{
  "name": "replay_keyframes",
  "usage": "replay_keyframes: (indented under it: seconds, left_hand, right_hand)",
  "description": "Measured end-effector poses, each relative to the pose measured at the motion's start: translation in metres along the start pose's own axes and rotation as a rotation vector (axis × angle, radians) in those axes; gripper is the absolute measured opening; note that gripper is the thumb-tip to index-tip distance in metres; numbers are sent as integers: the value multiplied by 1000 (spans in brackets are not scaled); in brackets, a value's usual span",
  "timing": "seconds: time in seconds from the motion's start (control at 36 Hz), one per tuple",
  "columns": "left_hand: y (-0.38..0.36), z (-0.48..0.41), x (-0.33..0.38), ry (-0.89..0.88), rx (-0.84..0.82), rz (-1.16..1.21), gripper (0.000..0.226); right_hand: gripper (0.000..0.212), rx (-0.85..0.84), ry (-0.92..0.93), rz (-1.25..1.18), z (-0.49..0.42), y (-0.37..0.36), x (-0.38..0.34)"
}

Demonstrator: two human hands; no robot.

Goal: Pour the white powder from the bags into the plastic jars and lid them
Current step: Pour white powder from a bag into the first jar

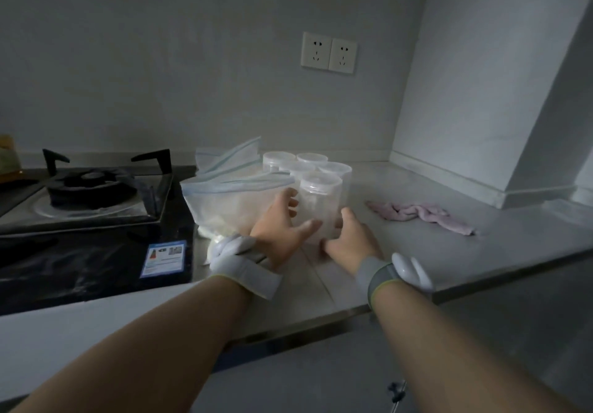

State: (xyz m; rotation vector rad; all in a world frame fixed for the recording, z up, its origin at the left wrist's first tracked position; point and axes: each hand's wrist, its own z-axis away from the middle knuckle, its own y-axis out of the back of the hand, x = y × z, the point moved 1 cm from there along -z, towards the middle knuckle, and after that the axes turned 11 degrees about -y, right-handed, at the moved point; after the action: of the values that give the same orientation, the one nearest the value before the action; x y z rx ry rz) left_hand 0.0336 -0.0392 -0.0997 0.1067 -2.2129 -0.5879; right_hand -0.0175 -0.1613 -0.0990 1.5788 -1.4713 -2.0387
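You've got the steel counter (417, 252) running wide across in front of you, and on its left end sits the black gas stove (90, 207), with its pan supports sticking up. Just right of the stove, the clear zip bags (231, 204) are heaped together, and the nearest one is slumped, with white powder showing through its side. Now your hands: the left hand (279, 236) is spread wide around the left side of the front jar (321, 201), with the thumb across its front and the fingers curling round behind, so you have a proper hold there, and the back of that hand is against the nearest bag. The right hand (351, 241) is low at the jar's right side, with the thumb up against the wall and the fingers tucked in at the base. I can't tell whether they actually close on it. That jar stands upright on the counter with its lid on, touching the bags. Four more lidded jars (296, 166) are bunched right behind it. A white glove (240, 265) is pushed back on your left wrist and another glove (398, 273) on your right, leaving both hands bare. Off to the right, well apart from the jars, a pink cloth (420, 215) lies crumpled on the counter. Up on the back wall are two sockets (329, 52) side by side. A small blue sticker (163, 258) is on the stove's front corner.
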Motion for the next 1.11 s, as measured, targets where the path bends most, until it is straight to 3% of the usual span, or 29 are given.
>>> replay_keyframes:
  seconds: [0.19,0.44,0.53,0.67,0.86,0.97,1.06,1.11]
  left_hand:
    - [1,-8,-8,47,-37,-25,73]
    - [2,-13,-4,66,-93,-101,80]
    - [2,-13,-4,42,-70,-97,82]
    - [6,-13,-5,50,-5,-138,106]
    - [10,-20,-7,65,-51,-435,87]
    - [11,-19,1,-62,-103,-648,83]
    - [8,-19,1,-124,-161,-609,82]
    - [6,-18,0,-101,-169,-466,81]
  right_hand:
    - [44,-7,105,-56,-17,-5,4]
    - [38,-15,88,-84,-26,-6,-3]
    - [30,-19,69,-167,-29,-7,-7]
    - [29,2,39,-451,-36,-12,-11]
    - [31,17,8,-724,-35,-11,-21]
    - [46,39,1,-778,-33,-9,-25]
    - [64,48,-3,-783,-32,-9,-25]
    - [57,60,-3,-755,-33,-7,-24]
